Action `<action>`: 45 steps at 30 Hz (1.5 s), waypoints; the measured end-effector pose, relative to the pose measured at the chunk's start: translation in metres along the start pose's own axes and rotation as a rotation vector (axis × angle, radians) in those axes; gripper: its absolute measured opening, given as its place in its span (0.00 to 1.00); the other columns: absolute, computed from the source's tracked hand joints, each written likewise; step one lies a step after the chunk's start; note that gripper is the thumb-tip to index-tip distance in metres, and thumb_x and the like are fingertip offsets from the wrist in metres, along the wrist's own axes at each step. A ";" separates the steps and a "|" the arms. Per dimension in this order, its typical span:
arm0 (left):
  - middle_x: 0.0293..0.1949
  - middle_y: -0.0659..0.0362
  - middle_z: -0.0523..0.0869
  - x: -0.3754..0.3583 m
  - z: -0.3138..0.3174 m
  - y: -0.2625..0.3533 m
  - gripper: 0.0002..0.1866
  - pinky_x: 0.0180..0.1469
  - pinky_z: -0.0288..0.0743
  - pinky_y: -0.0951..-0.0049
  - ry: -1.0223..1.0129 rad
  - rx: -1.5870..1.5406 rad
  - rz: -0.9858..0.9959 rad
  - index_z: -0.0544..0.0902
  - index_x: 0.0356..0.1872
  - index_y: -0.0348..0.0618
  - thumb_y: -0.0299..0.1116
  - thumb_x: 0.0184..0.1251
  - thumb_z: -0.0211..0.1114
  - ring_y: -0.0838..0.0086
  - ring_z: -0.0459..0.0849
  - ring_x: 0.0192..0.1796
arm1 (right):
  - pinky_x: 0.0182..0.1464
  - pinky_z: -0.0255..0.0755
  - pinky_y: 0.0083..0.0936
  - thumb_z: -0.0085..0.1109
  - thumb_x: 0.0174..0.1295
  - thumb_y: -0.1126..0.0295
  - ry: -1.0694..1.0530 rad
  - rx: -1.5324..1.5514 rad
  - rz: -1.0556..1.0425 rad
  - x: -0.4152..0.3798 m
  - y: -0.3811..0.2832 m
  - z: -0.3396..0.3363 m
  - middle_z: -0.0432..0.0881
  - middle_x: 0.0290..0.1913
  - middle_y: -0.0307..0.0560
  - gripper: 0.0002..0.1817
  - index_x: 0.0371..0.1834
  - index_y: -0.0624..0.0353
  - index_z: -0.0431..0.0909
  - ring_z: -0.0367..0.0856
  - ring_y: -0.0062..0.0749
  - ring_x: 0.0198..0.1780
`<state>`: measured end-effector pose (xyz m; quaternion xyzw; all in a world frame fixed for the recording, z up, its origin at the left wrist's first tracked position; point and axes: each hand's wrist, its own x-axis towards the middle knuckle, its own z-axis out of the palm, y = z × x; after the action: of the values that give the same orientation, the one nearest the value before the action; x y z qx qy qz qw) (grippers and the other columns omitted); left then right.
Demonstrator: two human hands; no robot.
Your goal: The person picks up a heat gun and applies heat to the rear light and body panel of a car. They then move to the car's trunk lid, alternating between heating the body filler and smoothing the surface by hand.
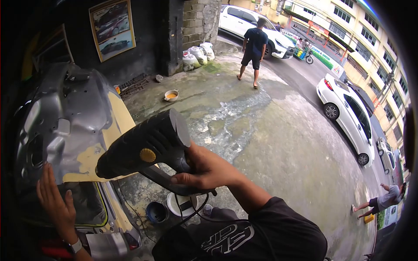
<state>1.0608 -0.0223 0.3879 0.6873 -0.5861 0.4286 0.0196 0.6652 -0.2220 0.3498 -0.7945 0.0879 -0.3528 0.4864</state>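
Note:
My right hand (pixel 211 167) is wrapped round the handle of a black corded heat gun (pixel 146 143) with a round yellow knob on its side. Its narrow end points left, over the edge of a grey vehicle body panel (pixel 65 115) with patches of tan filler (pixel 89 158). My left hand (pixel 56 204) holds nothing; its fingers are stretched out, with the fingertips right at the lower edge of the panel. A watch sits on that wrist. Below the panel is a dark window framed by yellow-green tape, partly behind my left hand.
A dark bucket (pixel 157 212) and a white bucket (pixel 180 203) stand by my legs, with a cord hanging near them. A bowl of orange-brown stuff (pixel 171 95) and white sacks (pixel 198 56) lie farther off. One person (pixel 254 45) stands near the road; another person (pixel 387 200) is at right, near parked cars.

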 end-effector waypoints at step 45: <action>0.72 0.47 0.72 0.016 -0.025 0.019 0.36 0.78 0.54 0.48 0.036 -0.343 -0.030 0.69 0.74 0.38 0.57 0.79 0.42 0.53 0.68 0.76 | 0.55 0.68 0.20 0.77 0.55 0.75 0.143 0.305 0.256 0.020 0.010 0.005 0.78 0.57 0.41 0.40 0.71 0.66 0.66 0.75 0.23 0.53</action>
<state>1.0301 -0.0279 0.4038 0.6748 -0.6398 0.3343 0.1534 0.6849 -0.2328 0.3494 -0.6670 0.1678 -0.3529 0.6344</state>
